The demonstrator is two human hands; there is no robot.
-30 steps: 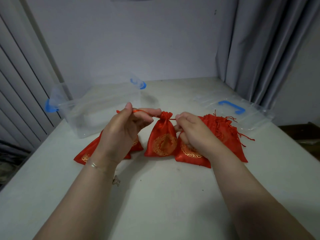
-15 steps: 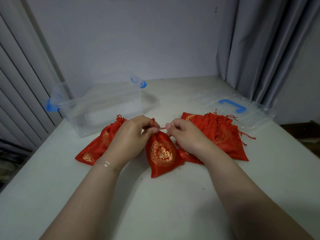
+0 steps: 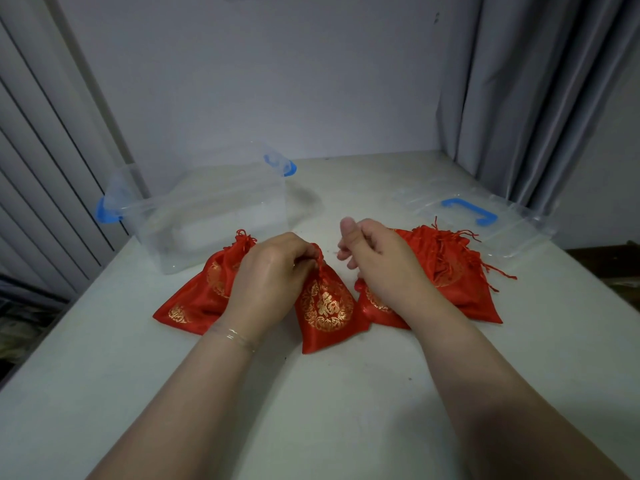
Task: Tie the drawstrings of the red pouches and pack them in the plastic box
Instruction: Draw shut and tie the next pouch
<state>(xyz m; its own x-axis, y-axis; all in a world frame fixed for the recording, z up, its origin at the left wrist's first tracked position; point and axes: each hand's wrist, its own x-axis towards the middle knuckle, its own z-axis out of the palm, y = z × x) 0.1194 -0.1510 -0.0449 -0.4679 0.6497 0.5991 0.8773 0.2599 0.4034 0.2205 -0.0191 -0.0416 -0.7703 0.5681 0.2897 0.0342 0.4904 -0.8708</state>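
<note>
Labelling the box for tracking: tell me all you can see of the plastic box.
The plastic box is clear, rectangular and open, with a blue latch at its left end and another at its far right corner. It looks like thin, glossy plastic, and nothing red shows inside. It stands upright on the table, at the back left, behind the left pouches. Neither hand touches it. Its lid lies apart on the right.

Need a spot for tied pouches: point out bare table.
Bare table lies between the forearms, nearer than the middle pouch, and behind the hands between plastic box and lid. Crowded: the pouch row, especially the right pile.
</note>
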